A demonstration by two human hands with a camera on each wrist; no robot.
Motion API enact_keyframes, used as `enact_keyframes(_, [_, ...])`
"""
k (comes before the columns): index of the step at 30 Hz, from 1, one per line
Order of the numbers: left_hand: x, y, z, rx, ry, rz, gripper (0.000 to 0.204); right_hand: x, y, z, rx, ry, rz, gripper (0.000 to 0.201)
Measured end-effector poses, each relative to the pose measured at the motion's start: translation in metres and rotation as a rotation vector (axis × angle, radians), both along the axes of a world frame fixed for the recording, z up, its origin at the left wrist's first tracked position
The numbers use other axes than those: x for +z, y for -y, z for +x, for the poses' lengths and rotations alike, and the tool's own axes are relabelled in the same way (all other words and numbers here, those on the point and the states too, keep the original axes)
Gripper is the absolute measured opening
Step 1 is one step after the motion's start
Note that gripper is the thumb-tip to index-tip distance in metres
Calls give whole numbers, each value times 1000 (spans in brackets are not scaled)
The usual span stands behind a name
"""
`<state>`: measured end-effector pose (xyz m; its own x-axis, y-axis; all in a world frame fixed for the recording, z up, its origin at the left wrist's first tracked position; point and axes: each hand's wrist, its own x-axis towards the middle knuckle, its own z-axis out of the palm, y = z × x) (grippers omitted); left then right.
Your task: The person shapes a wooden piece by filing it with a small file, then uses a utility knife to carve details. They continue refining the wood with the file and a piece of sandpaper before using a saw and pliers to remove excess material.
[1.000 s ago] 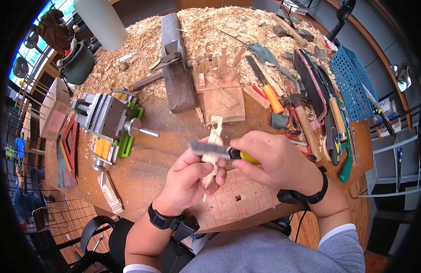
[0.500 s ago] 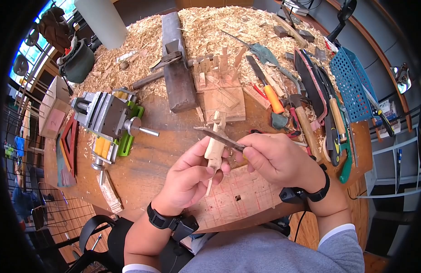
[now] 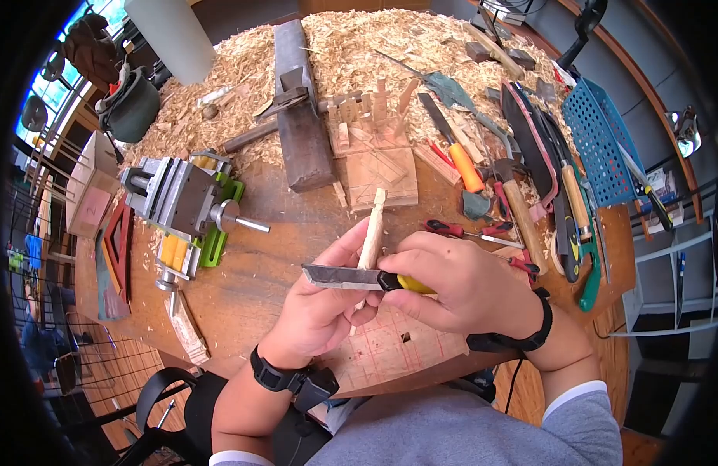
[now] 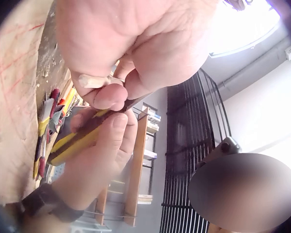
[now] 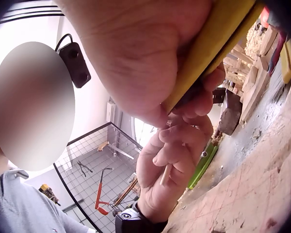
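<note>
My left hand (image 3: 316, 314) grips a small carved piece of pale wood (image 3: 373, 237), its narrow end pointing away over the bench. A thin stem of the same wood (image 4: 91, 81) pokes out below the fingers in the left wrist view. In my right hand (image 3: 460, 287) is a yellow-and-black utility knife (image 3: 409, 284), held by its handle. The wide blade (image 3: 339, 277) lies across the carved piece and in front of the left thumb. From the right wrist, the yellow handle (image 5: 211, 48) runs along the palm, and the two hands meet at the fingers.
A wooden plane (image 3: 306, 147) and a heap of shavings (image 3: 359, 46) fill the back. At left stands a metal vise (image 3: 176, 202). Files, a hammer (image 3: 522, 210) and screwdrivers (image 3: 444, 227) lie right, beside a blue basket (image 3: 599, 147). A red-lined board (image 3: 390, 357) lies nearest me.
The carved piece has been turned in the left hand, now showing a narrower side. The knife swung away to the upper side, then came back nearer, its blade flat across the wood.
</note>
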<state>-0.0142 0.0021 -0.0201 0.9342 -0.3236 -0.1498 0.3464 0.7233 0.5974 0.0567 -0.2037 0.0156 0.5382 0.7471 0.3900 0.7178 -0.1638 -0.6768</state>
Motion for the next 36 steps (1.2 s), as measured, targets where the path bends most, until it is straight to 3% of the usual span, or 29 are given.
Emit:
enact_keyframes(12, [9, 3, -2, -26, 0, 204, 73, -6, -1, -3, -33, 83, -8, 28])
enact_keyframes(28, [-5, -2, -1, 13, 55, 131, 64, -3, 1, 4, -160, 198, 4, 30])
enact_keyframes(30, [-3, 0, 1, 3, 45, 111, 64, 1, 1, -1, -67, 166, -38, 31])
enact_keyframes(34, [-9, -3, -1, -29, 47, 64, 68, -8, -2, -6, -61, 154, -1, 31])
enact_keyframes(36, [-16, -7, 0, -69, 261, 145, 72, -10, -3, -6, -56, 172, 7, 32])
